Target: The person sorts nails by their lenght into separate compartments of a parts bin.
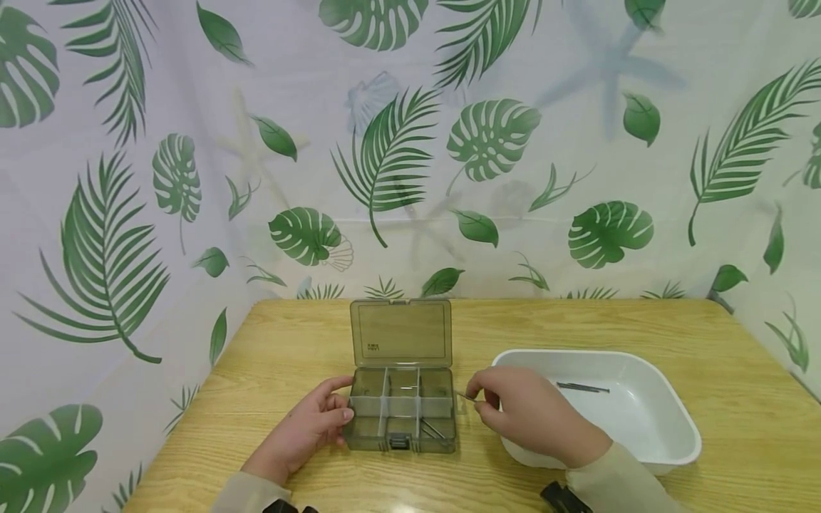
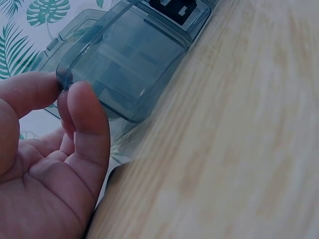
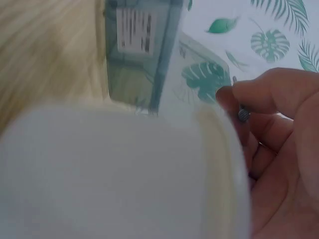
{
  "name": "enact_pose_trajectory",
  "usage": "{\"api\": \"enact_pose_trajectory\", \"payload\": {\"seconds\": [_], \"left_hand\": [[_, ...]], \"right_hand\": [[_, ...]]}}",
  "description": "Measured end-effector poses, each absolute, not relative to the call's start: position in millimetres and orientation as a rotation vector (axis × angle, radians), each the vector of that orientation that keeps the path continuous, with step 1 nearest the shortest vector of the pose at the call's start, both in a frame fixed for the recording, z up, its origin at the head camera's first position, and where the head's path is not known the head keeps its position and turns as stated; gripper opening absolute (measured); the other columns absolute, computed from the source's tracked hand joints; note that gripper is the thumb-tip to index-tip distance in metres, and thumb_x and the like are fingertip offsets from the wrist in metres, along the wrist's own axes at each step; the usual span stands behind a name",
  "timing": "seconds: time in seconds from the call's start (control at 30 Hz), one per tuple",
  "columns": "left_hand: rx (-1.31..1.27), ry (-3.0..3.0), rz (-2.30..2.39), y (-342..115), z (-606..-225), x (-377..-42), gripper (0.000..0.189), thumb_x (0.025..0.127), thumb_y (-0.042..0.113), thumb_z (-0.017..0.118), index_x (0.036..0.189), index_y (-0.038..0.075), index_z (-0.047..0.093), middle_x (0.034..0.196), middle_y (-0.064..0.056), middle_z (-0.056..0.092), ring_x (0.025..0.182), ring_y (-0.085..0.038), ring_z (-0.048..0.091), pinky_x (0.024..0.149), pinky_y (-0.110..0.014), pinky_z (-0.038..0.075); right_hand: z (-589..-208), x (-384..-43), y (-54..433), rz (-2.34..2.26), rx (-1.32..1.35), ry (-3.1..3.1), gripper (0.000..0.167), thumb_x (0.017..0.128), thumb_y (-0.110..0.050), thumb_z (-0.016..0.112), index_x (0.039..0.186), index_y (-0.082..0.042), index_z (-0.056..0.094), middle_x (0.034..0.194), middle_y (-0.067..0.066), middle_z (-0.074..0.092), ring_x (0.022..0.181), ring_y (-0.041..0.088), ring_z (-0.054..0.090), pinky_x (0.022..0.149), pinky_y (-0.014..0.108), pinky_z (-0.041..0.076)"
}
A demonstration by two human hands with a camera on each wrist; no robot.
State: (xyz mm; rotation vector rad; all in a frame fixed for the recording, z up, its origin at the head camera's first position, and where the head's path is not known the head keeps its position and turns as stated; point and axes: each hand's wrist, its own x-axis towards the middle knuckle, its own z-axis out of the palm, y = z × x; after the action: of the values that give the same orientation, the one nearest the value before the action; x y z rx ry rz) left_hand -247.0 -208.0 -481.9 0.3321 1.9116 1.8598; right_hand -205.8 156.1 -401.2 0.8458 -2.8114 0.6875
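Observation:
A smoky see-through compartment box (image 1: 403, 445) stands on the table, its lid (image 1: 403, 333) raised at the back. My left hand (image 1: 314, 424) grips the box's left wall; in the left wrist view, thumb and fingers pinch its corner. Just off the right side of the box, my right hand (image 1: 529, 410) pinches a thin metal nail (image 1: 467, 397) between thumb and fingertips. The nail's round head (image 3: 243, 115) shows in the right wrist view. Inside the front right compartment lie a few nails (image 1: 433, 430). More dark nails (image 1: 582, 387) rest in the white basin.
The white basin (image 1: 667, 420) stands on the right, partly under my right forearm. Wood-grain table (image 1: 308, 328) runs beneath everything. A leaf-print curtain (image 1: 410, 178) hangs behind the back edge and along the left. A barcode label (image 3: 135, 31) is on the box's side.

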Motion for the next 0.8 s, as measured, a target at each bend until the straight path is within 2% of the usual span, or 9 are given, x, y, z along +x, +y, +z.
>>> {"api": "enact_pose_trajectory", "payload": {"seconds": [0.3,0.5,0.8], "left_hand": [[0.318,1.913,1.866,-210.0,-482.0,-247.6,0.066,0.102,0.012,0.061,0.158,0.005,0.025,0.1,-0.005,0.048,0.072,-0.014,0.047,0.068,-0.033,0.054],[0.314,1.913,1.865,-209.6,-481.1,-247.4,0.066,0.102,0.012,0.061,0.158,0.005,0.025,0.1,-0.005,0.048,0.071,-0.013,0.047,0.067,-0.032,0.054],[0.308,1.897,1.873,-207.1,-481.4,-245.2,0.066,0.102,0.011,0.06,0.157,0.003,0.025,0.101,-0.005,0.048,0.077,-0.014,0.049,0.068,-0.033,0.054]], "right_hand": [[-409.4,-214.7,123.3,0.678,0.863,-2.814,0.015,0.088,-0.007,0.066,0.098,-0.014,0.075,0.063,-0.016,0.046,0.053,0.003,0.037,0.05,0.024,0.036],[-411.8,-217.3,113.1,0.657,0.854,-2.835,0.016,0.088,-0.009,0.065,0.098,-0.015,0.076,0.065,-0.017,0.049,0.055,0.003,0.042,0.052,0.025,0.041],[-413.8,-214.4,117.3,0.655,0.838,-2.836,0.016,0.089,-0.017,0.071,0.104,-0.016,0.075,0.087,-0.011,0.064,0.076,0.007,0.057,0.066,0.029,0.05]]}}
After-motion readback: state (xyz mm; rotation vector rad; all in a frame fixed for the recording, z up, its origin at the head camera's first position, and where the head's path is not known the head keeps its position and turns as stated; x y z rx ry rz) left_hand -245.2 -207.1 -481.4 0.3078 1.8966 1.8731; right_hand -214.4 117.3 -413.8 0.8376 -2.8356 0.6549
